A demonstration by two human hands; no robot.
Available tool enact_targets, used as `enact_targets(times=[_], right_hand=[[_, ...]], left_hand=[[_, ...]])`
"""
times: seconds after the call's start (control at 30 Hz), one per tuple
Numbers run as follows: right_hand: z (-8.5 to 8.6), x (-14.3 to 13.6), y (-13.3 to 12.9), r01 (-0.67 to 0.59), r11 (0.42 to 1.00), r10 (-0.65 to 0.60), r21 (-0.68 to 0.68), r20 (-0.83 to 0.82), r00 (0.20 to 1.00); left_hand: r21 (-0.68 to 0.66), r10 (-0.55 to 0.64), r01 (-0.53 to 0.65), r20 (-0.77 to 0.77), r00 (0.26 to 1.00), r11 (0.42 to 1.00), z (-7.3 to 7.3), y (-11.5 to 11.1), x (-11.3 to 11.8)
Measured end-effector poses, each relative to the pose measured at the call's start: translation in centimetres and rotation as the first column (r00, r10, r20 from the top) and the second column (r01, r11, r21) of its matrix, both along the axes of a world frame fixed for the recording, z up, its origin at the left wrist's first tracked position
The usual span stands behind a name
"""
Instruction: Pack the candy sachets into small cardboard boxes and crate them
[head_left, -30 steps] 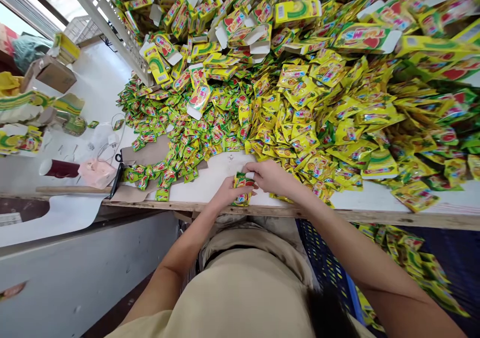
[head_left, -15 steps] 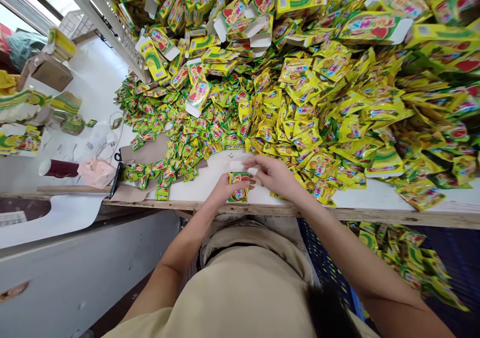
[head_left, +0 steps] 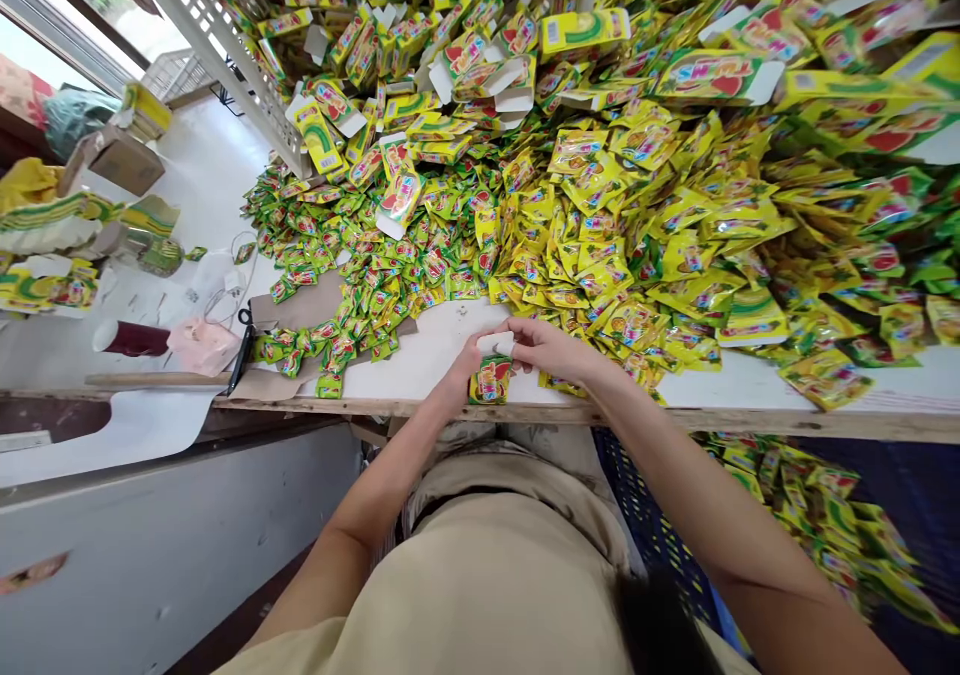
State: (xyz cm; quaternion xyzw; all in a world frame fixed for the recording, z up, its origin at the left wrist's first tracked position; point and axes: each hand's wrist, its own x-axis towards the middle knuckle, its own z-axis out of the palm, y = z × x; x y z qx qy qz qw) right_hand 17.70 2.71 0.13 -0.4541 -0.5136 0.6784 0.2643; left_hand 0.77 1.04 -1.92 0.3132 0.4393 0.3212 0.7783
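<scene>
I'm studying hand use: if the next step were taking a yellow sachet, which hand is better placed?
Right, I'd judge. The right hand, at the right edge of the printed carton, is beside the heap of yellow sachets. The left hand holds the carton's left side, farther from them.

Small printed carton, just below the centre of the frame: green and yellow with bright lettering and a red motif, its printed face toward the viewer. At its upper end, a plain white flap stands unfolded.
</scene>
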Motion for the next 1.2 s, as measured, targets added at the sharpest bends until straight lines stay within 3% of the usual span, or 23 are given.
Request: enact_targets(times=[0.1,0.27,0.47,0.63,0.83,0.93,1.2], right_hand=[[0.3,0.7,0.6,-0.029,0.999,0.029,-0.023,0.019,0.999],[0.1,0.8,0.7,0.014,0.993,-0.018,-0.119,-0.037,0.999],[-0.8,0.2,0.4,0.092,0.977,-0.114,-0.194,-0.105,0.988],[-1.4,-0.6,0.7,0.181,0.977,-0.182,-0.115,0.006,0.983],[-1.3,-0.8,1.2,0.147,0.974,-0.155,-0.17,-0.036,0.987],[-1.4,-0.9,1.3,0.154,0.98,-0.156,-0.128,-0.002,0.988],[-1.7,-1.9,2.0,0.143,0.989,-0.148,0.042,0.169,0.974]], left_hand=[[-0.024,0.036,-0.033,0.112,0.993,0.999,0.2,0.2,-0.2],[-0.066,-0.145,0.156,0.149,0.978,0.986,0.7,1.5,-1.2],[-0.085,-0.257,0.26,0.036,0.966,0.962,1.3,3.0,-2.0],[-0.13,-0.255,0.259,0.053,0.966,0.957,1.2,3.7,-2.4],[-0.216,-0.298,0.326,0.153,0.942,0.92,1.0,5.1,-2.8],[-0.245,-0.311,0.345,0.169,0.935,0.906,1.2,5.6,-2.8],[-0.297,-0.199,0.273,0.255,0.946,0.915,0.3,4.6,-2.1]])
